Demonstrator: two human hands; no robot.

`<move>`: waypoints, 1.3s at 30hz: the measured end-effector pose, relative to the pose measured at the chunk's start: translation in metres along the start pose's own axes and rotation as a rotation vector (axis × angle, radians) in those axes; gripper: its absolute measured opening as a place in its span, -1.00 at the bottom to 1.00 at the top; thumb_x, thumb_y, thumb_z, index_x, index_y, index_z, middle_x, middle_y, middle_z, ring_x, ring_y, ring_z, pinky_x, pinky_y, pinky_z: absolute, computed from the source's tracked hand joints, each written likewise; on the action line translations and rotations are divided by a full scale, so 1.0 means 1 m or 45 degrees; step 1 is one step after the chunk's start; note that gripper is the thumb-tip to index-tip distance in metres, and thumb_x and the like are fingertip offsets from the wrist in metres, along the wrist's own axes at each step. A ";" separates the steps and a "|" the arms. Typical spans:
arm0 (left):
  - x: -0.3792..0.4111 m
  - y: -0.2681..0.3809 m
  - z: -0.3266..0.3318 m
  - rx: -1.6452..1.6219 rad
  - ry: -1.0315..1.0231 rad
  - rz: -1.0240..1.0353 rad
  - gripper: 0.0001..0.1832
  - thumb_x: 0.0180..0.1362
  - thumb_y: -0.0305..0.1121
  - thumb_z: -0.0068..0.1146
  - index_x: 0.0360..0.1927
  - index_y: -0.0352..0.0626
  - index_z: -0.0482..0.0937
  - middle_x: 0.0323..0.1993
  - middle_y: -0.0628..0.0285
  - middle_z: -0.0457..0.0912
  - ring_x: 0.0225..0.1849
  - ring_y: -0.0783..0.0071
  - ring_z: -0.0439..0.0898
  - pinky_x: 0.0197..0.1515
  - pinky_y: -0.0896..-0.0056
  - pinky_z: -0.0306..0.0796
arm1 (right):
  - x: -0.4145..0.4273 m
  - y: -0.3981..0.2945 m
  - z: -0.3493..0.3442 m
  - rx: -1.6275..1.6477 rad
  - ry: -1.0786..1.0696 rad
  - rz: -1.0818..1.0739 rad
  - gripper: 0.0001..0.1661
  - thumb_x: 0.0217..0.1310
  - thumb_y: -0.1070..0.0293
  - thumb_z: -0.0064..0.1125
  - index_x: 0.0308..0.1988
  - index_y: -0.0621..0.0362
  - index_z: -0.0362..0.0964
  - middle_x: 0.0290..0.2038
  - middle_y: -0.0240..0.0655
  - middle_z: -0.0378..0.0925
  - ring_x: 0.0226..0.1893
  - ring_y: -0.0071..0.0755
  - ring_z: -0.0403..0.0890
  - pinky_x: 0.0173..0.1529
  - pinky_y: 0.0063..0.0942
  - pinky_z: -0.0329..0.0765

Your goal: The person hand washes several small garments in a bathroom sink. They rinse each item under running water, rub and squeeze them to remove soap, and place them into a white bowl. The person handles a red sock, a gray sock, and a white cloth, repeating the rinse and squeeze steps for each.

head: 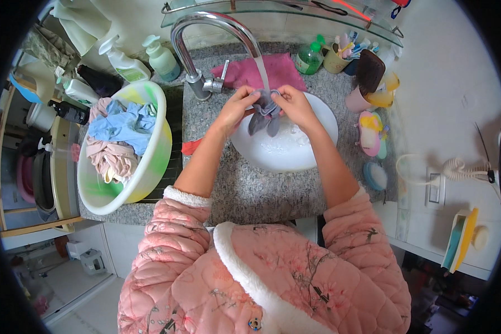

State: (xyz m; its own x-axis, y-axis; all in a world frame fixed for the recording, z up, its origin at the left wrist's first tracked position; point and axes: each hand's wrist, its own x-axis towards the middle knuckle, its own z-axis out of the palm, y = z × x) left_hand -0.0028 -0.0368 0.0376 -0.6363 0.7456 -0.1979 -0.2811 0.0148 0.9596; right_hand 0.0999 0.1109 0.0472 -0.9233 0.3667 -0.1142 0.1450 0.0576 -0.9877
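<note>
Water runs from the curved chrome faucet [217, 17] onto a small grey cloth item, possibly a sock [264, 112], above the white oval sink basin [275, 154]. My left hand [240, 106] grips the cloth's left upper edge between thumb and fingers. At its right upper edge, my right hand [294, 104] pinches it too, so the cloth hangs between both hands with its lower ends over the basin. Bubbles and water show in the basin. A pink cloth [271, 69] lies flat on the granite counter behind the faucet stream.
On the left, a green-and-white plastic tub [165, 137] holds blue and pink clothes [125, 125]. Pump and spray bottles [160, 58] stand behind it. Along the right are a green soap bottle [309, 60], cups with brushes, a soap dish [369, 135] and a blue scrub brush [375, 176].
</note>
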 end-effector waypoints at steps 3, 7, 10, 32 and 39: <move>-0.007 -0.007 0.017 0.176 -0.095 0.312 -0.39 -0.15 -0.26 0.36 -0.01 -0.19 0.37 -0.27 0.28 0.53 -0.17 0.46 0.50 -0.16 0.41 0.40 | 0.004 -0.013 0.006 0.086 -0.143 -0.174 -0.89 0.18 0.38 0.07 -0.31 0.16 0.38 -0.40 -0.49 0.47 -0.42 -0.72 0.44 -0.39 -0.70 0.35; 0.019 -0.013 0.014 0.367 -0.013 0.217 -0.50 -0.07 -0.43 0.22 -0.01 -0.18 0.33 -0.24 0.19 0.53 -0.36 0.39 0.55 -0.33 0.44 0.47 | 0.005 0.002 0.008 0.689 0.075 -0.221 -0.67 0.19 0.29 0.06 -0.04 0.08 0.31 -0.09 -0.35 0.38 -0.09 -0.47 0.41 -0.08 -0.42 0.37; 0.008 0.010 0.033 -0.236 0.106 -0.046 -0.63 -0.01 -0.51 0.13 -0.09 -0.17 0.34 -0.33 0.24 0.51 -0.39 0.46 0.54 -0.37 0.43 0.48 | -0.004 0.078 -0.002 0.562 0.434 0.273 -0.44 0.19 -0.03 -0.01 0.09 0.01 0.21 0.01 -0.31 0.35 -0.03 -0.34 0.39 -0.01 -0.23 0.38; 0.045 -0.102 0.027 -1.111 -0.020 -0.560 -0.62 0.19 -0.13 -0.10 0.02 -0.07 0.39 -0.11 0.18 0.51 -0.16 0.35 0.53 -0.09 0.26 0.43 | 0.009 0.038 0.048 -1.091 0.639 -0.683 -0.78 -0.13 0.16 0.14 -0.62 0.04 0.41 -0.54 -0.30 0.48 -0.47 -0.07 0.51 -0.32 -0.17 0.46; 0.019 -0.047 0.018 -0.710 0.044 -0.632 -0.53 0.17 0.07 -0.10 -0.07 -0.09 0.43 -0.14 0.21 0.55 -0.15 0.36 0.56 -0.10 0.30 0.46 | 0.027 0.050 0.026 -0.894 0.490 -0.299 -0.69 0.04 0.13 0.00 -0.52 0.15 0.44 -0.41 -0.12 0.51 -0.36 0.08 0.49 -0.30 -0.06 0.42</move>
State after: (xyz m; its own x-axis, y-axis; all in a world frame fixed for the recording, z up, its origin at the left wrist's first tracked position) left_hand 0.0117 -0.0116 -0.0079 -0.3592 0.7179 -0.5963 -0.8579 -0.0025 0.5138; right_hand 0.0734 0.0997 -0.0079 -0.7897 0.5574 0.2563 0.2698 0.6908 -0.6708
